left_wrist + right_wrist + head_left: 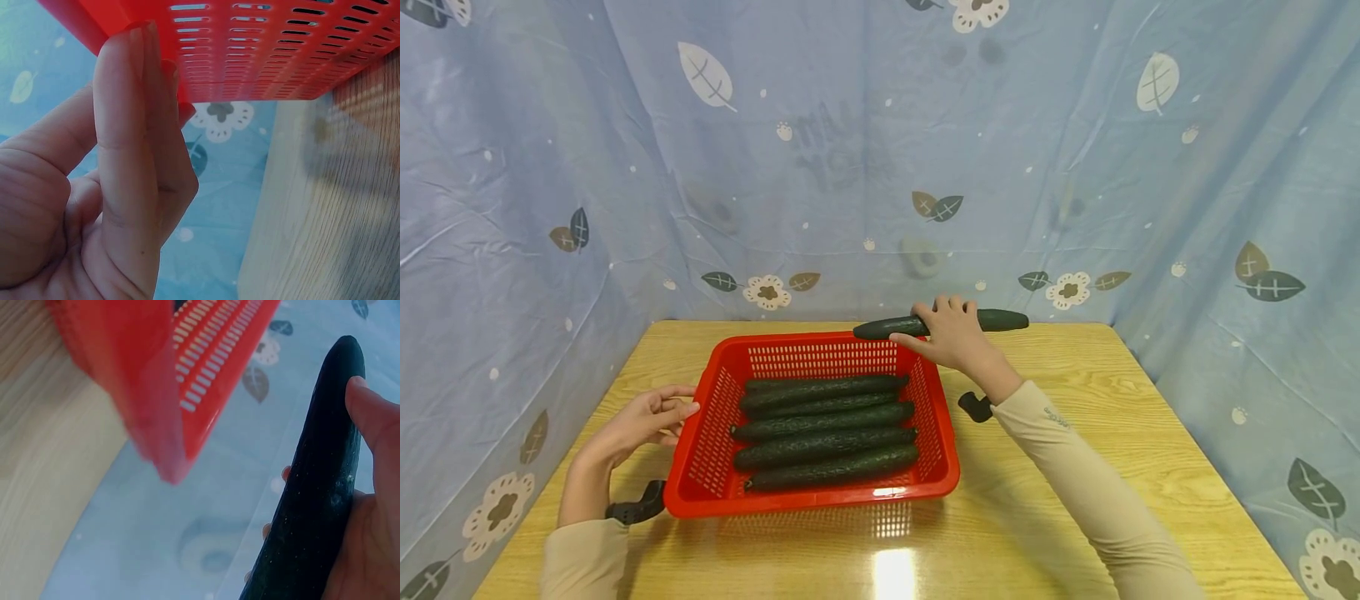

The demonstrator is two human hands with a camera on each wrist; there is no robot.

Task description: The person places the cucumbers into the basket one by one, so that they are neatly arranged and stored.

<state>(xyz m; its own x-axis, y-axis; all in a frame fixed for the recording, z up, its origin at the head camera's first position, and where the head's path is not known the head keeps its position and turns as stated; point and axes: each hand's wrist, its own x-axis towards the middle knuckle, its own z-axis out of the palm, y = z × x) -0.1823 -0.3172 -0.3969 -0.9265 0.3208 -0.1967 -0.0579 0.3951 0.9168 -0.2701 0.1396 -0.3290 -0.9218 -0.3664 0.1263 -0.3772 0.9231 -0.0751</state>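
My right hand [952, 335] grips a dark green cucumber [1000, 320] around its middle, above the back right corner of a red plastic basket [951, 467]. In the right wrist view the cucumber [319, 481] slants upward, the thumb along one side and fingertips showing on the other. My left hand [651, 421] holds the basket's left rim, its fingers bent at the edge; the left wrist view has the fingertips right at the red rim [134, 12]. Inside the basket, several more cucumbers [827, 446] lie side by side, running left to right.
The basket stands on a light wooden table [1060, 483]. A blue curtain [865, 167] with leaf and flower prints surrounds the table at the back and both sides. Black wrist mounts [976, 407] show by both wrists.
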